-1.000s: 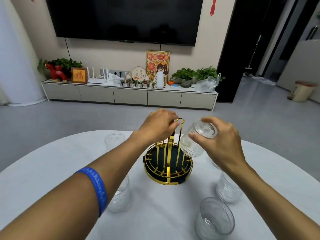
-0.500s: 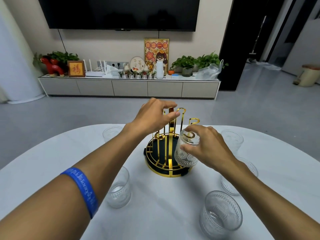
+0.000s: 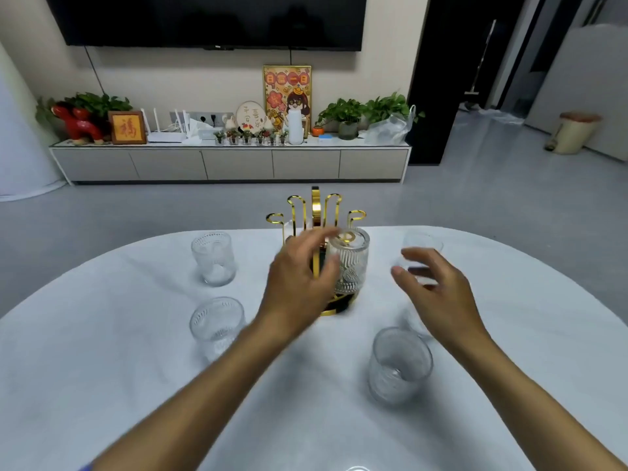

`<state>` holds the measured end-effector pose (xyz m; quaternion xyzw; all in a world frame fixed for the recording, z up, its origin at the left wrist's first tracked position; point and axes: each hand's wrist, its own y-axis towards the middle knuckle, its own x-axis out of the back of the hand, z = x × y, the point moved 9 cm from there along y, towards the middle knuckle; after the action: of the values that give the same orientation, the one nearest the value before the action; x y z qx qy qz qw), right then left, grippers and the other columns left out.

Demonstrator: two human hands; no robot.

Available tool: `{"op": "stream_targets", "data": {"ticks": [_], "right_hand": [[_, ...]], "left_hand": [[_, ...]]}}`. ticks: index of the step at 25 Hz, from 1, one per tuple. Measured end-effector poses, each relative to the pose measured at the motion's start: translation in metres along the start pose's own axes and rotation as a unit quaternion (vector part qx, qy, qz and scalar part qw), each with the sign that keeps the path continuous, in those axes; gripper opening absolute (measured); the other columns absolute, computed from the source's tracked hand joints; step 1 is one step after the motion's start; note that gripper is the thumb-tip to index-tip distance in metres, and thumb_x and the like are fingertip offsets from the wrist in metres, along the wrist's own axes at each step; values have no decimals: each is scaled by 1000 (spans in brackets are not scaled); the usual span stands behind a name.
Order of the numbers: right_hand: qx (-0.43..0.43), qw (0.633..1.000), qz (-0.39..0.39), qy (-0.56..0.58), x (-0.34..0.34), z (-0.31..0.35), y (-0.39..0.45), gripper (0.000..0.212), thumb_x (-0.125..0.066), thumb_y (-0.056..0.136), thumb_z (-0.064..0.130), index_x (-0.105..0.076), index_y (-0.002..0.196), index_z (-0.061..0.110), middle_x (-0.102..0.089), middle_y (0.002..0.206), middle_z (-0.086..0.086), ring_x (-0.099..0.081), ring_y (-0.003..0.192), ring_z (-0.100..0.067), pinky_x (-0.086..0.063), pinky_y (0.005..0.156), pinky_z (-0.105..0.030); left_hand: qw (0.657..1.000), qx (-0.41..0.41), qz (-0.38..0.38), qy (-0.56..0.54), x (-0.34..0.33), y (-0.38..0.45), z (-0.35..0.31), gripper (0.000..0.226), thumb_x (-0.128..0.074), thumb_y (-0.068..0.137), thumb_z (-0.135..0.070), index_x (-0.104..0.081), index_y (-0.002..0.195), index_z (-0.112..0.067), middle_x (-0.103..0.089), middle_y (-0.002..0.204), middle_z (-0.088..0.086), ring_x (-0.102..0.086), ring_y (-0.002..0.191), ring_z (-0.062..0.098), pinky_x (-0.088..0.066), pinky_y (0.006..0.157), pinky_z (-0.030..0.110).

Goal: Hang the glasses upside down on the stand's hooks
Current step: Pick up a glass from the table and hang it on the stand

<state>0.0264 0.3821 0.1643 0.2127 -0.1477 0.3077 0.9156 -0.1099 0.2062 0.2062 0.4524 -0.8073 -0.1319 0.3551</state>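
A gold wire stand (image 3: pixel 316 212) with several looped hooks and a dark round base sits mid-table. One ribbed glass (image 3: pixel 350 263) hangs upside down on a front hook. My left hand (image 3: pixel 299 283) hovers just in front of the stand with fingers spread, holding nothing. My right hand (image 3: pixel 438 290) is open to the right of the hung glass, apart from it. Upright glasses stand around: far left (image 3: pixel 213 258), near left (image 3: pixel 217 322), near right (image 3: pixel 399 365), and far right (image 3: pixel 423 241), partly behind my right hand.
The white oval table (image 3: pixel 102 368) fills the lower view, its far edge just behind the stand. Beyond it lie grey floor, a low TV cabinet (image 3: pixel 234 161) with plants and ornaments, and a dark doorway at the right.
My right hand set the upturned glass onto a hook and let go, drawing back to the right. My left hand released the stand's top and dropped lower.
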Motion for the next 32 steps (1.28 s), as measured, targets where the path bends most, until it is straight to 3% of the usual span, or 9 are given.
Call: {"op": "stream_targets", "data": {"ticks": [3, 5, 9, 14, 16, 20, 23, 27, 32], "right_hand": [[-142, 990, 3, 3, 24, -55, -56, 3, -67, 83, 30, -69, 85, 29, -72, 89, 12, -68, 81, -11, -55, 73, -40], [-229, 971, 61, 34, 15, -78, -84, 14, -63, 86, 30, -71, 79, 20, -73, 82, 1, -70, 67, -18, -56, 70, -45], [-312, 938, 82, 128, 9, -86, -105, 32, -55, 90, 40, -75, 89, 15, -77, 89, -4, -70, 60, -26, -56, 62, -43], [-456, 826, 221, 246, -14, -81, -128, 75, -58, 77, 69, -63, 111, 3, -69, 88, -26, -63, 62, -38, -55, 58, -44], [-429, 803, 255, 325, -25, -51, -109, 69, -58, 77, 68, -66, 111, 8, -68, 94, -25, -65, 74, -37, -54, 62, -41], [-326, 847, 214, 359, -24, 0, -40, 41, -63, 78, 53, -75, 95, 18, -72, 93, -14, -68, 81, -28, -52, 64, -35], [-232, 917, 103, 307, 4, 20, 23, 48, -73, 72, 47, -65, 110, 18, -72, 98, -15, -71, 76, -24, -55, 60, -34], [-54, 981, -23, 188, 24, 51, 99, 53, -84, 58, 42, -56, 101, 29, -70, 97, -6, -69, 74, -16, -53, 55, -31], [33, 998, -3, 58, -9, 40, 146, 54, -89, 54, 41, -58, 99, 37, -68, 97, -3, -61, 66, -2, -48, 53, -19]], "left_hand": [[975, 51, 218, 11, -71, -86, -10, 80, -65, 69, -63, -30, 140, -48, -45, 143, -20, -41, 129, 1, -36, 105, 23], [946, 84, 305, 68, -110, -114, -2, 110, -69, 60, -71, -11, 148, -44, -26, 157, -15, -28, 139, 10, -29, 107, 31], [952, 134, 253, 107, -116, -107, 9, 100, -78, 59, -52, -30, 144, -27, -47, 142, -5, -47, 124, 17, -45, 95, 31], [985, -29, 159, 63, -76, -97, -41, 77, -73, 57, -65, -41, 121, -36, -53, 115, -17, -50, 100, 5, -44, 77, 20], [981, -125, 138, 61, -60, -86, -70, 72, -77, 65, -50, -44, 125, -29, -56, 120, -9, -51, 105, 10, -46, 86, 25], [955, -206, 188, 97, -38, -45, -92, 84, -78, 73, -33, -33, 143, -24, -46, 145, 0, -39, 134, 15, -33, 110, 34], [953, -165, 229, 111, -14, 4, -64, 79, -72, 79, -43, -36, 147, -27, -40, 152, -3, -31, 139, 8, -24, 114, 31], [979, -38, 101, 173, 16, 86, -5, 44, -49, 97, -37, -48, 139, -24, -47, 147, 1, -38, 133, 15, -29, 103, 31], [965, 11, 150, 214, -9, 129, 52, 46, -44, 98, -39, -46, 141, -22, -37, 154, 1, -33, 140, 23, -31, 105, 37]]}}
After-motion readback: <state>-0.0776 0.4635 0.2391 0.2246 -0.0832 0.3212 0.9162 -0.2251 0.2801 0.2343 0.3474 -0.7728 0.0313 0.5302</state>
